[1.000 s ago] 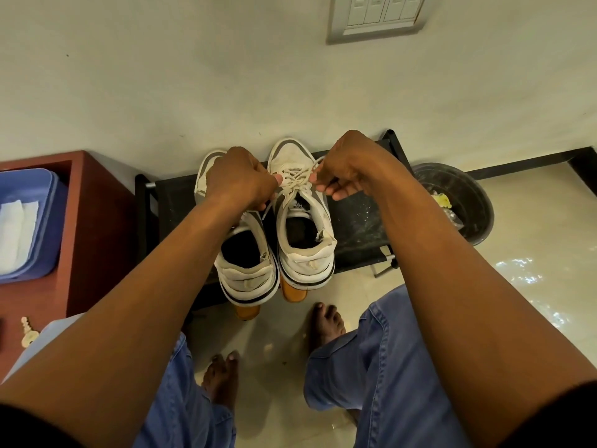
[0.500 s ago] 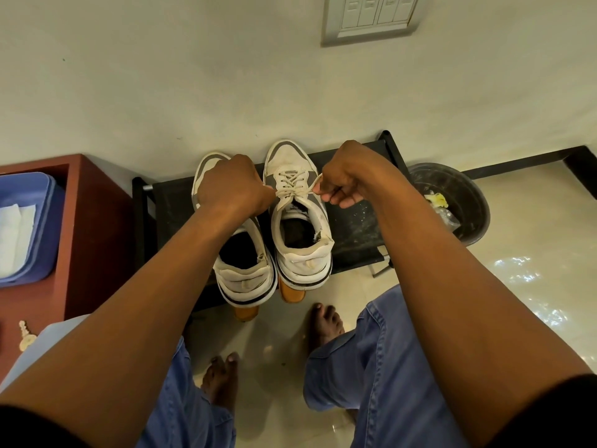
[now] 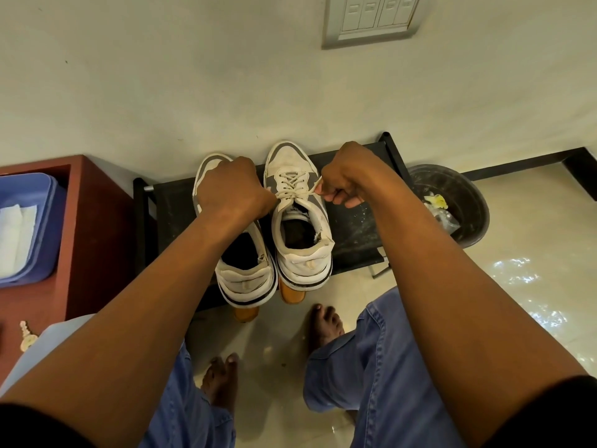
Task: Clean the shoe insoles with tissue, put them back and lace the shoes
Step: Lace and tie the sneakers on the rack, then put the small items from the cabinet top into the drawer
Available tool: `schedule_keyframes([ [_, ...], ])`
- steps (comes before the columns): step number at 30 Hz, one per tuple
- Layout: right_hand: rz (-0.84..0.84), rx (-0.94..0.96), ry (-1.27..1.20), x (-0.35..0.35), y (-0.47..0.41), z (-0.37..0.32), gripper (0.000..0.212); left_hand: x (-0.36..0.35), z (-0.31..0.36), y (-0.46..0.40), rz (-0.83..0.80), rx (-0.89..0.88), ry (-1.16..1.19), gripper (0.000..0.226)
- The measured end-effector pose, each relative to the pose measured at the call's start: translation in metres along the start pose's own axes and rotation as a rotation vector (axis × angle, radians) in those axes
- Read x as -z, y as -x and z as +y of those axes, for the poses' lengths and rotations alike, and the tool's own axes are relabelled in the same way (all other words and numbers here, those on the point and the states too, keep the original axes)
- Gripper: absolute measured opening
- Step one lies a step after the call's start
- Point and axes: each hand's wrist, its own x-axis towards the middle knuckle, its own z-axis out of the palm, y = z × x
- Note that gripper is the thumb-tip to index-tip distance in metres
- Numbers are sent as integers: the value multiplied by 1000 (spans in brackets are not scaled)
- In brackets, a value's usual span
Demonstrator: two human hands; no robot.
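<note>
Right hand (image 3: pixel 347 176) pinching one end of the white lace (image 3: pixel 295 189), pulled taut off the right-side sneaker (image 3: pixel 298 218). Left hand (image 3: pixel 231 189) curled into a fist on the other lace end, covering the front of the left-side sneaker (image 3: pixel 240 263). Both sneakers side by side, toes to the wall, on the black rack (image 3: pixel 352 221). Dark bin (image 3: pixel 468 202) just right of the rack. Blue tray (image 3: pixel 48 227) with white tissue (image 3: pixel 14 234) on the red cabinet (image 3: pixel 93 227), far left.

Ahead of you a cream wall (image 3: pixel 161 76) carries a switch panel (image 3: pixel 371 19), a black rack (image 3: pixel 352 221) and red-brown cabinet (image 3: pixel 93 227) stand against it, and the glossy tiled floor (image 3: pixel 533 270) reflects light.
</note>
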Motion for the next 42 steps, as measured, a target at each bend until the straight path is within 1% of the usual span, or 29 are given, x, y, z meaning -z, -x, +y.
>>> schedule_keyframes([
  [4,7,8,9,0,0,1,19,-3,-1,-1,7,-6,-13,32],
  [9,-34,1,19,1,0,2,15,-7,-4,-5,3,-29,-6,39],
  [13,-40,-10,-19,4,-2,2,14,-7,-5,-6,14,-43,19,36],
  [15,-12,-14,-34,4,-5,2,14,-7,-5,-6,29,-51,31,34],
  [16,30,-5,-44,3,-7,3,15,-6,-5,-5,39,-56,38,32],
  [18,196,62,-71,3,-11,3,18,-4,-4,-2,62,-69,55,25],
  [20,398,183,-109,2,-7,2,19,-1,-3,1,81,-79,78,22],
  [21,471,250,-127,1,-4,1,19,1,-3,3,90,-87,89,21],
  [23,546,372,-152,-2,5,-3,19,4,-4,5,105,-111,101,19],
  [29,555,596,-182,-24,30,-23,13,18,-18,14,114,-134,131,18],
  [34,523,751,-125,-51,56,-42,12,32,-41,30,103,-143,137,17],
  [39,473,836,-35,-87,76,-57,13,53,-88,66,71,-226,30,24],
  [42,414,862,12,-113,82,-63,12,69,-127,89,58,-239,-23,21],
])
